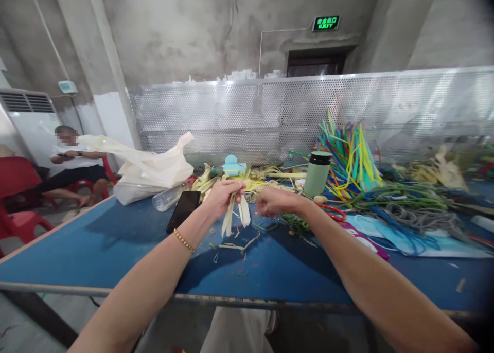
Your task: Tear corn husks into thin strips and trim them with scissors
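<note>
Pale strips of plant husk (244,212) hang from my left hand (224,197), pinched between its thumb and fingers above the blue table. To their right is my right hand (270,201), curled and blurred by motion; whether anything is in its fingers is hidden. It does not appear to touch the strips. Under my hands lie thin husk scraps (241,246) and green trimmings (295,223). More husks and dry stalks (280,176) are heaped just behind.
A black phone (183,211), a clear plastic bottle (166,198) and a white plastic bag (150,170) lie left. On the right stand a green tumbler (317,174) and colourful strips (358,160), with tangled cords (417,204) beside them. A person (73,160) sits far left.
</note>
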{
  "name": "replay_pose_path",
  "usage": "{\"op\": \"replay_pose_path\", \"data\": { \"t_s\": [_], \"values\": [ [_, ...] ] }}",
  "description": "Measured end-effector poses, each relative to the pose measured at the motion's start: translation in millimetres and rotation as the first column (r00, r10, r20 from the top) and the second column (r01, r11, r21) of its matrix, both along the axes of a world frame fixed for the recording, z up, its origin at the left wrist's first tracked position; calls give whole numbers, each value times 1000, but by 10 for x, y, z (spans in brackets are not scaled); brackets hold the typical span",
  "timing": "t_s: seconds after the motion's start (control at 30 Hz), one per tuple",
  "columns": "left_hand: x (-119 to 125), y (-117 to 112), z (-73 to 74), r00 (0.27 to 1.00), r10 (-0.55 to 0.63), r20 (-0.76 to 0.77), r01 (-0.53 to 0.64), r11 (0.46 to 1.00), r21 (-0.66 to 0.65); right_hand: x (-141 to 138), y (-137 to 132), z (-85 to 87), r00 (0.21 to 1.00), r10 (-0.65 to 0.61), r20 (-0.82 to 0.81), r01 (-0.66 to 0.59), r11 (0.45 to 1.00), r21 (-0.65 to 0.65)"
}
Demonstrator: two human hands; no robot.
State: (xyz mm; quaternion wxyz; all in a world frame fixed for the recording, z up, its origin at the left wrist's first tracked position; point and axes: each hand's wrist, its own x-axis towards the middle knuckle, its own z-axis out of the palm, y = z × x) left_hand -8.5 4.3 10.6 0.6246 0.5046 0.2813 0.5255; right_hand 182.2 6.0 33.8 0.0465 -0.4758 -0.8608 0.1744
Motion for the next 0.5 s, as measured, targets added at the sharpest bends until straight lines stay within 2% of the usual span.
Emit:
{"op": "replay_pose_path", "data": {
  "t_s": [0.07,0.13,0.2,0.37,0.5],
  "values": [
    [26,-6,-33,1000,-12,-17,12,999,37,1,-28,-16,986,76,151,-52,986,-159],
    [54,-11,-67,999,-20,-33,22,998,64,-10,-21,-74,966,110,236,-70,982,-173],
    [78,-19,-93,998,-35,-47,39,996,80,0,2,-138,963,137,233,-100,981,-164],
    [97,-48,-89,997,-46,-55,50,996,79,123,-1,-158,985,162,63,-153,980,-124],
    [85,-52,-60,999,-3,-47,6,999,54,160,-86,-32,980,4,-200,-36,987,-157]
  ]
}}
